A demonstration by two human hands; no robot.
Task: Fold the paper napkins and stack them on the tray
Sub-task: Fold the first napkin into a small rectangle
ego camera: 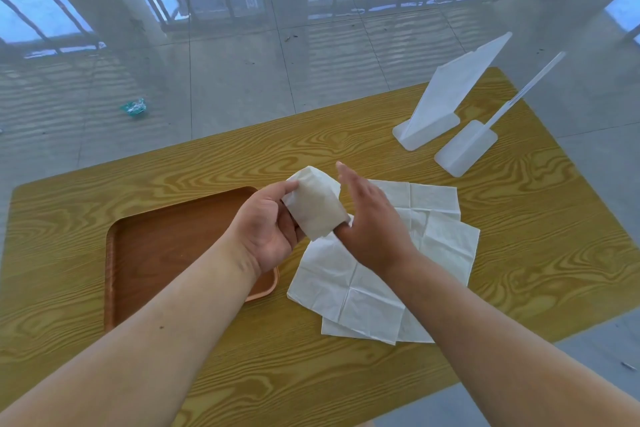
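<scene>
A folded white napkin (317, 206) is held in the air between both hands above the table. My left hand (268, 224) grips its left side, thumb on top and fingers curled beneath. My right hand (372, 222) has straight fingers against the napkin's right side, and its thumb is tucked under the napkin's lower edge. Below them several unfolded white napkins (349, 288) lie overlapping on the wooden table (519, 253). The brown tray (166, 253) sits to the left, partly covered by my left forearm, with nothing visible in it.
Two white plastic stands (446, 104) (467, 146) are at the table's far right corner. A crumpled teal wrapper (134, 107) lies on the tiled floor beyond the table. A railing and windows run along the far wall.
</scene>
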